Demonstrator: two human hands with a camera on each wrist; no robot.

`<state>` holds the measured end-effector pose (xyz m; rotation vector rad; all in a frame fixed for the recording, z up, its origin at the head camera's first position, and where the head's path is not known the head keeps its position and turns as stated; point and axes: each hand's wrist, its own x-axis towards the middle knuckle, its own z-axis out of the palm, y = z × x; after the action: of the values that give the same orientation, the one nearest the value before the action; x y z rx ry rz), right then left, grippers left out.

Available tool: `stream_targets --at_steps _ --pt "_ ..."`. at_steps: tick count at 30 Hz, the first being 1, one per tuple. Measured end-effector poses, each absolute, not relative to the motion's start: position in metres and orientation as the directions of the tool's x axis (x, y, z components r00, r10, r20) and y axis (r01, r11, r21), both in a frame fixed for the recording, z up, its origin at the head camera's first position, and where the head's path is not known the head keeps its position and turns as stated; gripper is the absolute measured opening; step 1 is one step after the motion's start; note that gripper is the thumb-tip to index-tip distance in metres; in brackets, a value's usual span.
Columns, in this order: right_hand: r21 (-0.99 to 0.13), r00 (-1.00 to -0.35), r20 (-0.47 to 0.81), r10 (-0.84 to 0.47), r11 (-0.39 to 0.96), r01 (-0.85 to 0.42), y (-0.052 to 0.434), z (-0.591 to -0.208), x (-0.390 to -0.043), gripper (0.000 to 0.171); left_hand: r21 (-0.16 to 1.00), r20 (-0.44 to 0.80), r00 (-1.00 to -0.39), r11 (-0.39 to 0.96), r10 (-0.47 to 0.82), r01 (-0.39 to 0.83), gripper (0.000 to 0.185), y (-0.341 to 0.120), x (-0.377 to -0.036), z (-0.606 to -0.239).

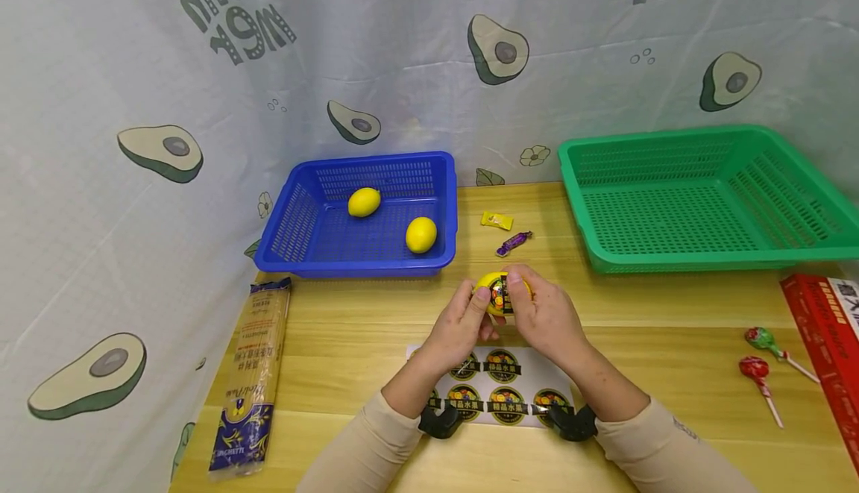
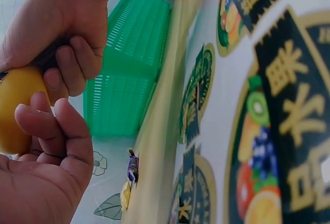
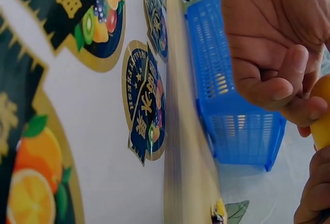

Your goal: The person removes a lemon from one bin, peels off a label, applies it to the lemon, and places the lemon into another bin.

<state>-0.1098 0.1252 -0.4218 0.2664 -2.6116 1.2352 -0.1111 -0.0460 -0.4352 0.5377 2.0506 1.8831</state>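
bright, even light | soft shadows | head edges bowed | wrist close-ups blurred

On the wooden table (image 1: 671,344) in front of me a blue basket (image 1: 302,217) holds two lemons (image 1: 365,201). To its right lie a yellow candy (image 1: 496,220) and a purple candy (image 1: 514,242), then a green basket (image 1: 705,202). A spaghetti packet (image 1: 251,374) lies at the left edge; two lollipops (image 1: 761,355) and a red box (image 1: 828,351) at the right.
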Motion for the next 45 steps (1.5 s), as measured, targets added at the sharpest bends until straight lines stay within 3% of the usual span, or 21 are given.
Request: stream_targets --at_steps 6,11,19,25,31,37,45 --pt "-0.766 -0.962 0.269 -0.044 0.595 -0.242 0.126 -0.423 -0.11 0.041 0.982 0.017 -0.905 0.163 0.426 0.095 0.057 -0.049 -0.113 -0.438" --pt "-0.78 -0.974 0.222 -0.037 0.593 -0.2 0.126 -0.424 -0.109 0.05 0.986 0.052 -0.923 0.129 0.381 0.108 0.042 -0.051 -0.116 -0.436" --pt "-0.774 -0.987 0.158 -0.026 0.618 -0.14 0.128 -0.426 -0.109 0.058 0.959 0.186 -0.874 0.11 0.45 0.261 0.036 -0.052 -0.117 -0.433" --pt "-0.806 -0.999 0.035 -0.032 0.591 -0.047 0.131 -0.42 -0.107 0.065 0.962 0.163 -0.881 0.129 0.444 0.243 0.047 -0.053 -0.116 -0.432" --pt "-0.813 -0.999 -0.027 -0.019 0.582 0.011 0.143 -0.417 -0.096 0.059 0.975 0.127 -0.887 0.109 0.443 0.195 0.051 -0.052 -0.118 -0.435" --pt "-0.802 -0.996 -0.026 0.091 0.593 0.075 0.179 -0.42 -0.077 0.052 0.976 0.108 -0.893 0.125 0.438 0.179 0.051 -0.055 -0.117 -0.438" --pt "-0.851 -0.935 -0.034 0.353 0.481 0.212 0.243 -0.424 -0.069 0.068 0.972 0.093 -0.898 0.156 0.43 0.176 0.051 -0.056 -0.118 -0.44"
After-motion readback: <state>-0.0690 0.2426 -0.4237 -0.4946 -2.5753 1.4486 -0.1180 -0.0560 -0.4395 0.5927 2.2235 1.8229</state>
